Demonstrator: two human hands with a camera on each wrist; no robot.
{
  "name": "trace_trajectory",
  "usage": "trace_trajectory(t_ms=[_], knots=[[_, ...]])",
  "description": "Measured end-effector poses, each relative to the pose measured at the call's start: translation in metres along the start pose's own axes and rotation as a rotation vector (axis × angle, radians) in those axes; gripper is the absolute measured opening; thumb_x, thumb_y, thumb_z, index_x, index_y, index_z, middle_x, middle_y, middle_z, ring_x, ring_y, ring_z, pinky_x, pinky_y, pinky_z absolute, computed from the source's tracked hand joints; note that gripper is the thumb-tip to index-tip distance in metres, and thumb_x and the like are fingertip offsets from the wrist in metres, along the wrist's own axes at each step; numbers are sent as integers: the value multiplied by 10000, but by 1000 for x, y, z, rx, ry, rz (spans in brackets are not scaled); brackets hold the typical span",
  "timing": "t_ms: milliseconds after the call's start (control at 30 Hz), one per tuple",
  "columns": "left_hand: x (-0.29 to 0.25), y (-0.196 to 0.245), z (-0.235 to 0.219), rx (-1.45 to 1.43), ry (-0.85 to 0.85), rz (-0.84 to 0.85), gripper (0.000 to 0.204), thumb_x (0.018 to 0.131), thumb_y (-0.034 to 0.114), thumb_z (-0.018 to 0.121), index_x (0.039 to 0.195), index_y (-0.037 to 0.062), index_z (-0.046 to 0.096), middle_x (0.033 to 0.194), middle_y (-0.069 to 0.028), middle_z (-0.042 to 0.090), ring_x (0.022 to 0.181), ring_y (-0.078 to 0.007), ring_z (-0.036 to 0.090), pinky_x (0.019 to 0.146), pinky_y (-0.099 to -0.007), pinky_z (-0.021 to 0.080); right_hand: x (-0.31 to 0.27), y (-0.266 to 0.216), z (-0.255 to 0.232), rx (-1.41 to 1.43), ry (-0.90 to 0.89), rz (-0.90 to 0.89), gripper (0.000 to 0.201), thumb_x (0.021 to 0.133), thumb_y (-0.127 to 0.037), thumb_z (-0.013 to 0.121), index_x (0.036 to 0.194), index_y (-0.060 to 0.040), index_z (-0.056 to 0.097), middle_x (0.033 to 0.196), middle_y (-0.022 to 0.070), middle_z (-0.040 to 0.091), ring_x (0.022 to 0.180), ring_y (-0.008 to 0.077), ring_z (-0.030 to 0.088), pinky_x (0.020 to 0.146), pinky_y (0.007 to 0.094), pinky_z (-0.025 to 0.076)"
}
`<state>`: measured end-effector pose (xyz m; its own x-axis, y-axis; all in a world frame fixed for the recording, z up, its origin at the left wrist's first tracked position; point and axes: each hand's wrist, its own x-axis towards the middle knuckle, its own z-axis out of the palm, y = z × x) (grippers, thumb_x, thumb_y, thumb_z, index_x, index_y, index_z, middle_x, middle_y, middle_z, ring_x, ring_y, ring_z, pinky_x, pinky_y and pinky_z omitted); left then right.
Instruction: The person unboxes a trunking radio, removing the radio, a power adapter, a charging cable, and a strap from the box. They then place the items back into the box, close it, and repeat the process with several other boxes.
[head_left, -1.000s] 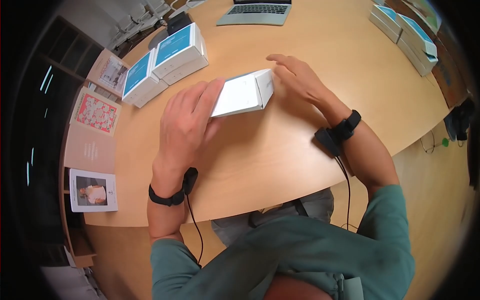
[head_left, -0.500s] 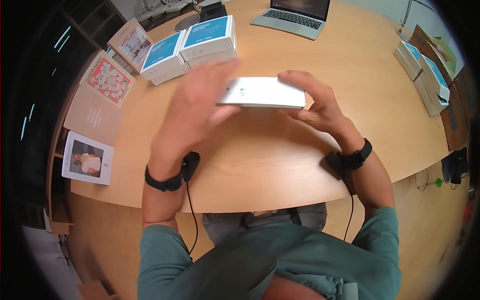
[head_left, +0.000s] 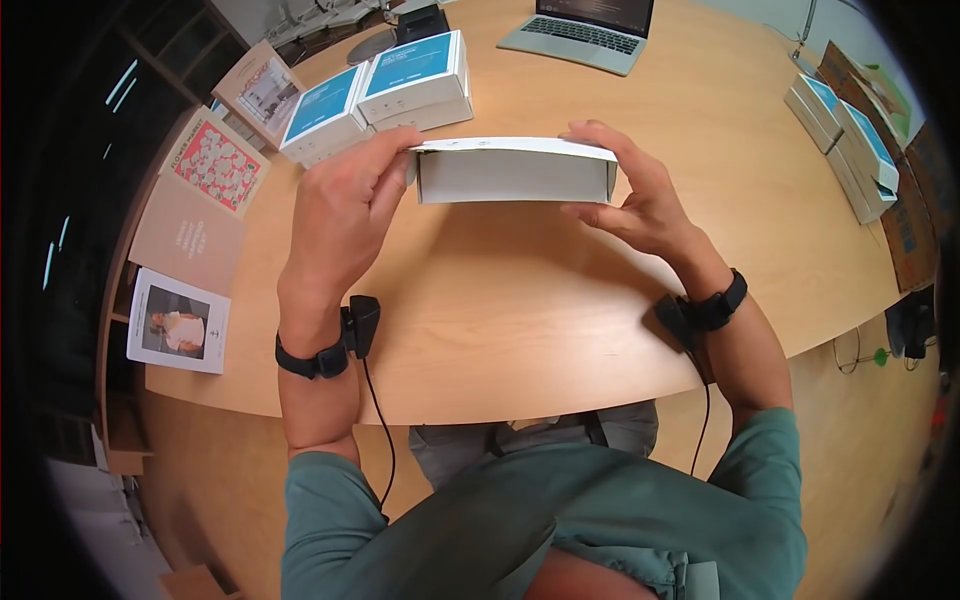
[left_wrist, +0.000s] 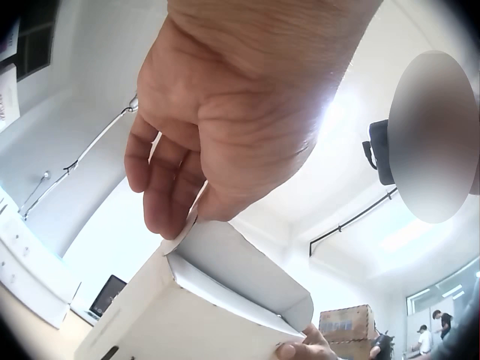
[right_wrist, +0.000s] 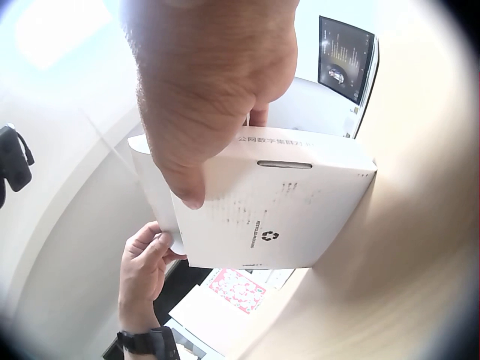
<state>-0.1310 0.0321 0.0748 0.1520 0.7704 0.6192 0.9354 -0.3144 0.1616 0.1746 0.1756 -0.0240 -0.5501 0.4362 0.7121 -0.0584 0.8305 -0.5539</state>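
A white cardboard box point(head_left: 516, 176) is held above the table between both hands, its long side facing the person in the head view. At its left end the left hand point(head_left: 345, 205) pinches the lid flap; the left wrist view shows this flap point(left_wrist: 240, 262) lifted from the box. The right hand point(head_left: 645, 205) grips the right end, thumb on the near side and fingers across the top. In the right wrist view the box's printed face point(right_wrist: 262, 214) has a slot and a recycling mark, with the right thumb pressed on it.
White boxes with blue labels point(head_left: 410, 65) stand stacked at the back left, and more point(head_left: 865, 150) at the right edge. A laptop point(head_left: 580, 40) sits at the back. Books point(head_left: 180, 320) line the left side of the table point(head_left: 500, 350). Cables hang from both wrist cameras.
The box has turned so that its long side faces the person. The right hand has come onto its right end, and the left hand has moved to the flap at its left end.
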Motion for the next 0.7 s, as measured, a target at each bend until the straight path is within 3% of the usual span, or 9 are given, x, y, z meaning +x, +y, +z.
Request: trace_trajectory(t_ms=[67,133,267,333,433,567,633,700], knots=[[0,2,-1,-16,-4,-17,214,1061,64,671,1246,57,778,890,-128,751,742,-216,701,706,-326,541,0,1,0,8,1,7,772,850,-99,917,1552,-96,595,1451,150,704,1345,325,680,1160,433,530],[0,5,-1,-34,-9,-70,175,1046,104,693,1192,53,774,948,-186,775,801,-362,751,728,-411,581,1,1,-1,-10,-3,-5,784,843,-95,918,1556,-96,591,1459,147,702,1341,325,683,1161,430,529],[2,9,-2,-68,-3,-138,177,1040,100,697,1191,55,779,942,-181,778,783,-356,751,724,-408,584,2,0,0,-22,5,-26,796,836,-95,922,1559,-100,589,1456,143,705,1333,324,686,1151,427,532],[1,4,1,-19,13,-51,213,1054,84,691,1242,51,786,882,-117,751,761,-170,705,713,-312,547,2,-1,-1,-41,5,-36,783,834,-94,923,1548,-98,602,1459,143,704,1329,320,688,1140,423,536],[0,-3,2,-7,-45,32,218,1042,85,717,1244,34,782,979,-128,782,846,-172,736,780,-312,575,1,1,-1,-4,4,-16,763,835,-82,918,1535,-96,615,1450,142,709,1324,314,690,1133,418,538],[-3,-3,1,-95,-119,19,215,1032,77,736,1232,15,784,1070,-135,801,935,-175,753,845,-316,590,2,2,0,-16,29,-26,744,844,-71,909,1529,-89,620,1424,137,718,1303,304,694,1127,411,540],[-2,-3,1,-206,-257,-128,326,1029,63,739,1353,26,725,1066,-133,786,948,-178,737,863,-327,584,2,5,-2,-25,14,-33,728,849,-64,901,1520,-86,622,1386,126,729,1285,299,693,1123,409,540],[1,-3,10,-317,-281,-233,391,1031,67,738,1415,36,673,1064,-128,773,941,-179,726,865,-333,581,2,0,0,23,28,26,713,848,-56,896,1507,-84,626,1377,123,730,1279,298,693,1123,410,539]])
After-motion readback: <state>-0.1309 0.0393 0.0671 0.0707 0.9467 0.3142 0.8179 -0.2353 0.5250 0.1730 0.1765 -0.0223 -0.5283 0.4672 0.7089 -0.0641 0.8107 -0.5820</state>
